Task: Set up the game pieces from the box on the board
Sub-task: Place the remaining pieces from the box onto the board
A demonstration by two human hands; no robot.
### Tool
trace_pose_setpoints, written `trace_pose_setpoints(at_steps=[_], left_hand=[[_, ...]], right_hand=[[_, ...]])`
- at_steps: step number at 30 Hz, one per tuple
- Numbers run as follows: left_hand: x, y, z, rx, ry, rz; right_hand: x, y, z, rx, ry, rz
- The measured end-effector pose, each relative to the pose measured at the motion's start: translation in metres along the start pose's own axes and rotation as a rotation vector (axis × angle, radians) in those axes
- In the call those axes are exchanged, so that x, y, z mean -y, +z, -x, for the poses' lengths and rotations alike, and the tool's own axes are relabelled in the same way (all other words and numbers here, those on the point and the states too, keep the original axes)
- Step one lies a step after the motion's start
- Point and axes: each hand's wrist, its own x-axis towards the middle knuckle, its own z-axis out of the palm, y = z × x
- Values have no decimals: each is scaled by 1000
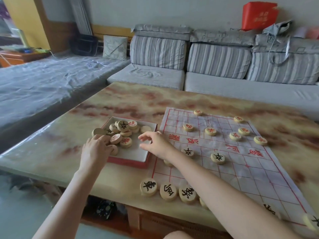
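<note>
Head view showed round wooden discs (120, 133) heaped in the red-rimmed box (131, 163) on the glossy marbled table (129, 100) (others dotted the creased paper board (250, 169)), fingers of the right hand (155, 144) slack above, grip of the left hand (95, 147) unclear.

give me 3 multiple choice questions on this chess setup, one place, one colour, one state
1. Where does the red-sided square box sit relative to the white sheet board? A to its left B on it C to its right
2. What colour are the board's grid lines? A black B red C blue
3. The box is: A shut B open, holding round wooden pieces C upside down
Answers: 1 A, it lies left of the board's edge; 2 B, red lines throughout; 3 B, no lid, pieces piled inside.
</note>
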Motion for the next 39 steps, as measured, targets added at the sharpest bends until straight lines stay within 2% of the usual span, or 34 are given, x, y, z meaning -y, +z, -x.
trace_pose_setpoints(at_steps=[6, 12, 18, 25, 30, 39], left_hand=[[15, -6, -5, -17, -119, -25], [12, -6, -16, 79, -158, -120], [12, -8, -13, 12, -159, 15], [-7, -11, -4, -59, -75, 257], [-26, -4, 1, -111, -35, 290], [-69, 3, 19, 25, 1, 398]], right_hand=[[10, 34, -37, 0, 39, 127], [14, 58, -52, -21, 90, 281], [17, 64, -54, -102, 78, 231], [13, 40, -36, 3, 43, 10], [13, 11, -5, -13, 13, -139], [-14, -42, 52, -84, 34, -74]])
